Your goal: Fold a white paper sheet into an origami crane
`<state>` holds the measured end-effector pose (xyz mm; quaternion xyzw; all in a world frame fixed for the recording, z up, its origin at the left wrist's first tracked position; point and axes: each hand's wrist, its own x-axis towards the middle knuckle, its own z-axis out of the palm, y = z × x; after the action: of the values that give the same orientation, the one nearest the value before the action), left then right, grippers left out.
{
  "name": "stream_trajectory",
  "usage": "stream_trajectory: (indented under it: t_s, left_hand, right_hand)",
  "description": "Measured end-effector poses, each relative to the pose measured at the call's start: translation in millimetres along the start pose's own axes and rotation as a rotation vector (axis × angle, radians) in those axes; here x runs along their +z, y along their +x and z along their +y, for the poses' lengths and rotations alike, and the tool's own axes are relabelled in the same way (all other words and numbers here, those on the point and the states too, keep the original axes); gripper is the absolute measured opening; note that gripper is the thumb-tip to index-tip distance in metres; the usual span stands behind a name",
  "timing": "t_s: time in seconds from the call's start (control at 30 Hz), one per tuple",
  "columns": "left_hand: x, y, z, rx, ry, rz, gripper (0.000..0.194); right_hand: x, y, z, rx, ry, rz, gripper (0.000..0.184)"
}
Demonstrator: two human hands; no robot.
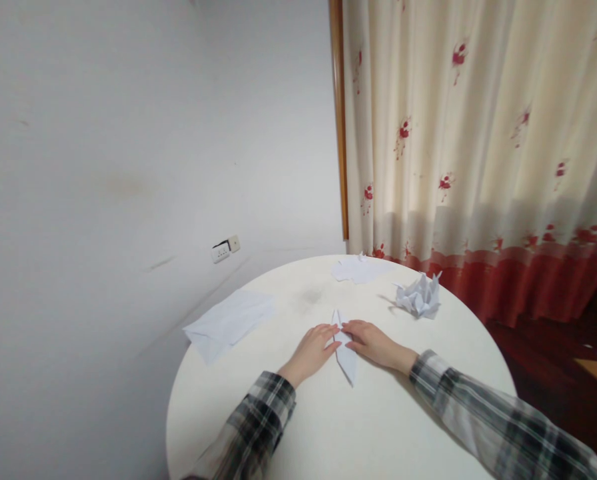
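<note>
A narrow piece of folded white paper point(346, 360) lies on the round table, its long point toward me and a split tip at the far end. From the left, my left hand point(311, 348) holds its edge, with thumb and fingertips on the paper. My right hand point(373, 341) grips the opposite edge the same way, fingers bent inward near the middle. The fingertips of both hands almost meet over the upper half and hide part of the folds.
The white round table point(388, 420) stands by a wall with a socket point(221, 252). Loose white sheets point(236, 320) lie at its left edge. Another paper point(356, 269) is at the far edge, and several folded paper cranes point(418, 297) are heaped right. A curtain point(478, 167) hangs behind.
</note>
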<state>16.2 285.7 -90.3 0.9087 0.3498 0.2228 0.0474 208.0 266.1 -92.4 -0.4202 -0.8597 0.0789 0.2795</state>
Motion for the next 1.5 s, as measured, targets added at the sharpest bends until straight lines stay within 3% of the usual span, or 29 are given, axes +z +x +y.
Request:
stream_trajectory:
  t_s: [0.27,0.63,1.1,1.5]
  left_hand:
    - [-9.0,-0.1,14.3,0.018,-0.006,0.046,0.02]
    - [-1.4,-3.2,3.9,-0.018,0.015,-0.028,0.041]
    - [-4.7,-3.0,-1.2,0.029,-0.152,-0.077,0.045]
    - [-9.4,-2.7,1.3,-0.022,-0.059,-0.202,0.054]
  right_hand:
    - [-4.3,-0.4,-5.6,0.043,0.048,0.033,0.015]
    - [-4.7,0.1,-1.0,-0.1,-0.003,-0.049,0.031]
    - [-9.5,-2.8,-6.3,-0.125,-0.023,-0.022,0.023]
    - [-11.6,-2.6,-9.2,-0.125,-0.137,-0.073,0.029]
